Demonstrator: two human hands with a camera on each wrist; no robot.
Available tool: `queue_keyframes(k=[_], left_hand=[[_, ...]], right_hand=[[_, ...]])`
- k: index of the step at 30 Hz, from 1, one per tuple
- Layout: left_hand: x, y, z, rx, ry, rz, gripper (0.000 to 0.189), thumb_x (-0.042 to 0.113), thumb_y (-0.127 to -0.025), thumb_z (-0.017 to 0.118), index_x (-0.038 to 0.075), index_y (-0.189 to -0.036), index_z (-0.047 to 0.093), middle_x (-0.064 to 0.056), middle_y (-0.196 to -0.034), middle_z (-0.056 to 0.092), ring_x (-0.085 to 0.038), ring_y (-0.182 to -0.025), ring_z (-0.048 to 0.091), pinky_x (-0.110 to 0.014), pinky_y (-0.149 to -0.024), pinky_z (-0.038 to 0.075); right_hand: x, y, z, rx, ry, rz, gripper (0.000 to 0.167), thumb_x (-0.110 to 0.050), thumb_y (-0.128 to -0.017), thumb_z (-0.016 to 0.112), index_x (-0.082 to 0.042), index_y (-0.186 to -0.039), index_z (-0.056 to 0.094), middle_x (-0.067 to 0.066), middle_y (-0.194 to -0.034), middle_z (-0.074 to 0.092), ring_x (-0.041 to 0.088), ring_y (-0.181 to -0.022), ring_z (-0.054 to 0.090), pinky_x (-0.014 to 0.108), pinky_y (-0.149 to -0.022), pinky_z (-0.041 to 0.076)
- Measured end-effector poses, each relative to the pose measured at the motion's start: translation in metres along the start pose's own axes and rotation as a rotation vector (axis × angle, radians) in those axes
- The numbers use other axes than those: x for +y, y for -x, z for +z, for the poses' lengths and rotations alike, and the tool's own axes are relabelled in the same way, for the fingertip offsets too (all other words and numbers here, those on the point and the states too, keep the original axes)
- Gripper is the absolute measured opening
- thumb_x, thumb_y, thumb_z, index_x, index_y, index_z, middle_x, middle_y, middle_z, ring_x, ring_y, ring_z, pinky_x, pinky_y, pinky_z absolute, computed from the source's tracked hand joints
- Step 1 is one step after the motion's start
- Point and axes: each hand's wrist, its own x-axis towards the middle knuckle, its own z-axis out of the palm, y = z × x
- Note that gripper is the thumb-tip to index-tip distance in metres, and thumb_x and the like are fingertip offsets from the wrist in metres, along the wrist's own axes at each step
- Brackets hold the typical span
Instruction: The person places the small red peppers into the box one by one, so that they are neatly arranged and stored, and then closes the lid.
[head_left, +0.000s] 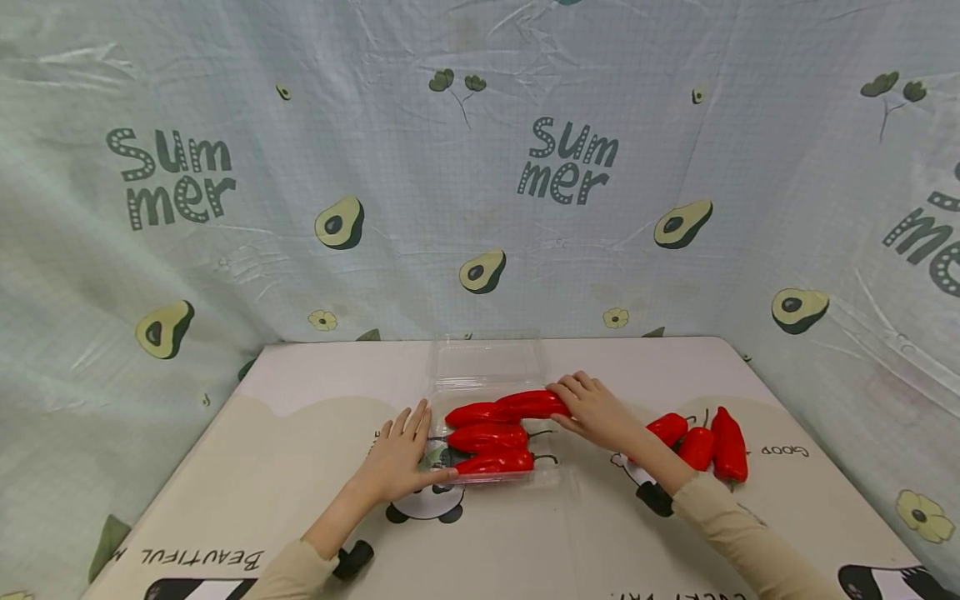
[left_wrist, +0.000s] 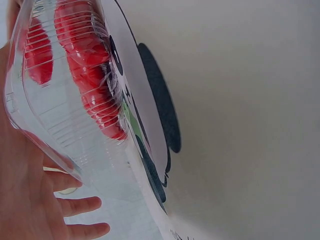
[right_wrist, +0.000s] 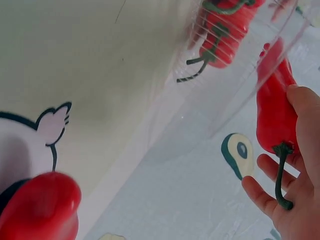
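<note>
Wall sheet: pale, with avocados on it; the sheet [head_left: 405, 175] hangs past the grip, on the far side of the table [head_left: 315, 450].
Left hand: this hand [head_left: 401, 462] is well left of the grip. Its fingers are straight and rest by the side of the box, holding no pepper. If it lifts away, the light box could slide when bumped.
Clear box: the box [head_left: 491, 478] is just left of the grip. Its thin wall could bend if the pepper pushes on it.
Lid: the lid [head_left: 487, 364] leans open, farther away than the grip. A bump from the hand could tip it.
Peppers inside: three red peppers [head_left: 487, 437] lie left of the grip. Squashing one more down on them could make one roll.
Held pepper: this pepper [head_left: 528, 404] sticks out left from the grip, its tip over the box. I cannot tell if it touches the far pepper.
Right hand: this hand [head_left: 592, 412] pinches the pepper near its stem [right_wrist: 281, 175]. The skin looks shiny, so it could slip.
Loose peppers: three more [head_left: 729, 446] lie right of the grip, near the arm. A sleeve [head_left: 742, 529] could knock one.
</note>
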Motion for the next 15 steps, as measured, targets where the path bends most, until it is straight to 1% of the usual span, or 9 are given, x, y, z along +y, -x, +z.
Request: queue_keyframes(k=[4, 8, 15], left_hand=[[0.0, 0.0, -0.001, 0.006, -0.004, 0.002, 0.098, 0.067, -0.074, 0.048, -0.004, -0.138, 0.026, -0.017, -0.147, 0.021, -0.041, -0.131, 0.025, -0.058, -0.102, 0.024], [0.001, 0.001, -0.002, 0.006, -0.006, 0.003, 0.098, 0.067, -0.074, 0.048, -0.004, -0.138, 0.026, -0.017, -0.147, 0.021, -0.041, -0.131, 0.026, -0.058, -0.102, 0.024], [0.001, 0.001, -0.001, 0.003, -0.005, 0.005, 0.099, 0.068, -0.074, 0.047, -0.004, -0.138, 0.025, -0.017, -0.147, 0.021, -0.041, -0.131, 0.025, -0.058, -0.101, 0.024]], right_hand=[[-0.004, -0.003, 0.003, -0.012, -0.008, 0.004, 0.04, -0.033, -0.081, 0.063, -0.011, -0.113, 0.054, 0.002, -0.102, 0.056, 0.018, -0.095, 0.045, 0.032, -0.076, 0.044], [-0.008, -0.007, 0.006, -0.022, -0.013, 0.004, 0.037, -0.034, -0.083, 0.061, -0.011, -0.111, 0.054, 0.001, -0.102, 0.056, 0.017, -0.094, 0.045, 0.032, -0.076, 0.044], [-0.012, -0.012, 0.012, -0.005, 0.006, -0.009, 0.037, -0.036, -0.084, 0.058, -0.011, -0.111, 0.053, 0.001, -0.102, 0.055, 0.018, -0.095, 0.045, 0.033, -0.077, 0.043]])
